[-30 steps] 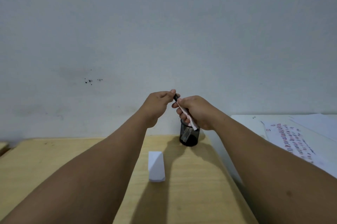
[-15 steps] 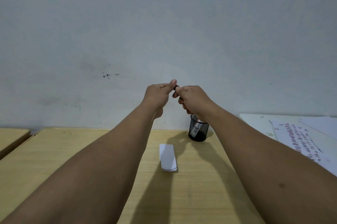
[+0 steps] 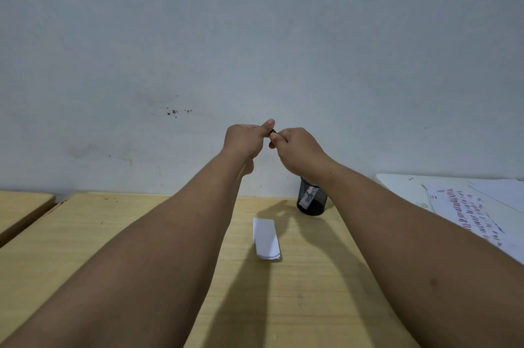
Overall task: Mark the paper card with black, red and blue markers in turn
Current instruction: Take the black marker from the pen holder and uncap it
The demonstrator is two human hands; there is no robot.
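A white paper card (image 3: 266, 238) lies flat on the wooden desk (image 3: 306, 291), in front of a black mesh pen holder (image 3: 311, 200). Both my hands are raised above the desk, against the wall. My left hand (image 3: 245, 142) and my right hand (image 3: 297, 150) meet at their fingertips around a black marker (image 3: 273, 131). Only a small black end of the marker shows between the thumbs; the rest is hidden inside my right fist. Which hand holds the cap I cannot tell.
A white table (image 3: 402, 181) at the right carries sheets of paper (image 3: 465, 213) with red and blue marks. Another wooden desk (image 3: 19, 208) stands at the far left, past a narrow gap. A plain grey wall rises behind the desks.
The white barrel of the marker, seen below my right hand a second ago, is now hidden in the fist. Both hands have stayed together while the view shifted.
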